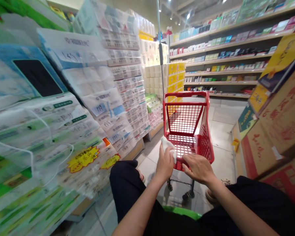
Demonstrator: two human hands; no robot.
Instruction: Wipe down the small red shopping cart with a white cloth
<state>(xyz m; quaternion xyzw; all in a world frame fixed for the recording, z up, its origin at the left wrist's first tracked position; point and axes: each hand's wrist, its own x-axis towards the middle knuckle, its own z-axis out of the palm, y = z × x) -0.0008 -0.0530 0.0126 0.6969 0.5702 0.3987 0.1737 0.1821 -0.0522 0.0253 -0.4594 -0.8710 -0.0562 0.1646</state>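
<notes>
Straight ahead stands a red shopping cart (205, 141) with a grid basket and a metal pole rising behind it. A crumpled white cloth or tissue (167, 144) is gripped in my left hand (165, 163), in front of the cart's near side. My right hand (198, 167) is at the cart's near edge, its fingers loosely bent and apart with nothing visible in them. Whether the right fingertips touch the cart's rim I cannot tell.
Tall stacks of wrapped tissue packs (110, 98) line the left, with a dark phone-like device (40, 77) and white cable on them. Cardboard boxes (277, 121) stand at right. Stocked shelves (223, 59) fill the back. My seat's green edge (182, 212) shows below.
</notes>
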